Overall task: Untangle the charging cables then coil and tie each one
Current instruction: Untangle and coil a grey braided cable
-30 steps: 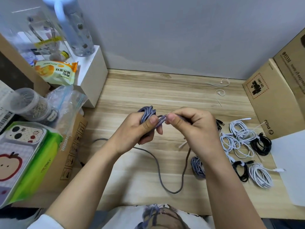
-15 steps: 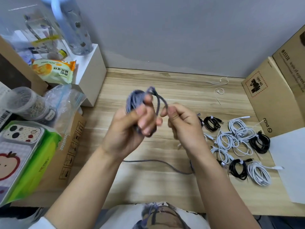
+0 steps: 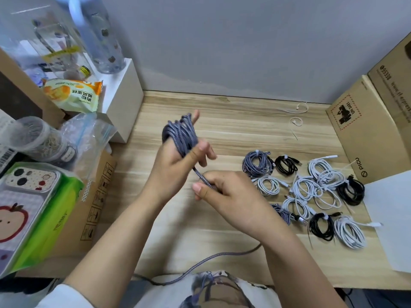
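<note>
A grey braided cable [image 3: 181, 135] is wound in loops around the fingers of my left hand [image 3: 175, 167], which holds the coil raised above the wooden desk [image 3: 233, 121]. My right hand [image 3: 231, 196] pinches the same cable just below the coil. The loose tail [image 3: 213, 257] runs under my right forearm and off the desk's front edge. To the right lie several coiled and tied cables: a grey braided one [image 3: 255, 163], black ones [image 3: 285, 164] and white ones [image 3: 268, 185].
Cardboard boxes [image 3: 364, 130] stand at the right, with a white sheet [image 3: 391, 214] in front. At the left are a white block [image 3: 120, 101] bearing a bottle, a snack bag [image 3: 71, 94], a jar [image 3: 37, 138] and a green pack [image 3: 37, 218]. Loose white ties [image 3: 297, 121] lie at the back.
My left hand turned and the coil on it grew as more cable wrapped on. My right hand dropped lower along the cable. The loose tail on the desk got shorter and shifted toward me.
</note>
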Available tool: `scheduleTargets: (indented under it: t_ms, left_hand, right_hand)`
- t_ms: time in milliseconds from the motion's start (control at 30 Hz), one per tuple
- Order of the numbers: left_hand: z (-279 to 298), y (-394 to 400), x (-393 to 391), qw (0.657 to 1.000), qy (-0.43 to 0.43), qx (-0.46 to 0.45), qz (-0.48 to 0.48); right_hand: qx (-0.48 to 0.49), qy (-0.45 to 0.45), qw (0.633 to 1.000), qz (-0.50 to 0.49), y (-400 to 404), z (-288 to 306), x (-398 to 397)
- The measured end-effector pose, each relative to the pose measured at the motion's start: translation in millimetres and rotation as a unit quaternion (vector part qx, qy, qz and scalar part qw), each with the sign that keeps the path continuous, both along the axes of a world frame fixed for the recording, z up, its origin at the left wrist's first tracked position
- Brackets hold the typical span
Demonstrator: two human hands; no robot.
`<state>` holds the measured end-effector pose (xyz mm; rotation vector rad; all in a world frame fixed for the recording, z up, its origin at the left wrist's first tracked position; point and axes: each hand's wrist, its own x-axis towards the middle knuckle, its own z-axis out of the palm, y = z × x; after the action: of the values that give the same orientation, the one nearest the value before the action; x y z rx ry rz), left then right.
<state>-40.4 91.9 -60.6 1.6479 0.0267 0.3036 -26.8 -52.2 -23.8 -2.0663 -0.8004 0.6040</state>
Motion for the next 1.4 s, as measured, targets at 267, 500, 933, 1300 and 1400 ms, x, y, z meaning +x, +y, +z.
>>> scheduleTargets:
  t_ms: [267, 500, 933, 1300, 1400]
  left_hand:
    - [10.1, -0.5, -15.2, 0.981, 0.116, 0.016, -0.153]
    - [17.3, 9.8, -16.8, 0.941, 0.135, -0.152, -0.27]
    - [42.4, -0.7, -8.0, 0.717, -0.041, -0.615, -0.326]
    - [28.9, -2.3, 8.4, 0.961, -0.034, -0.267, 0.062]
    - [23.6, 2.4, 5.1, 0.983, -0.008, -0.176, 0.046]
  right_hand:
    - [0.052, -0.203, 0.974, -0.089, -11.7, 7.5, 10.1]
    - [0.186, -0.138, 0.962, -0.148, -10.7, 7.6, 17.5]
    - [0.258, 0.164, 0.947, -0.103, 3.8, -8.8, 14.1]
    - [-0.015, 0.063, 0.997, 0.046, 4.3, -8.6, -11.5]
    - [-0.004, -0.008, 1.0, 0.018, 1.5, -0.1, -10.4]
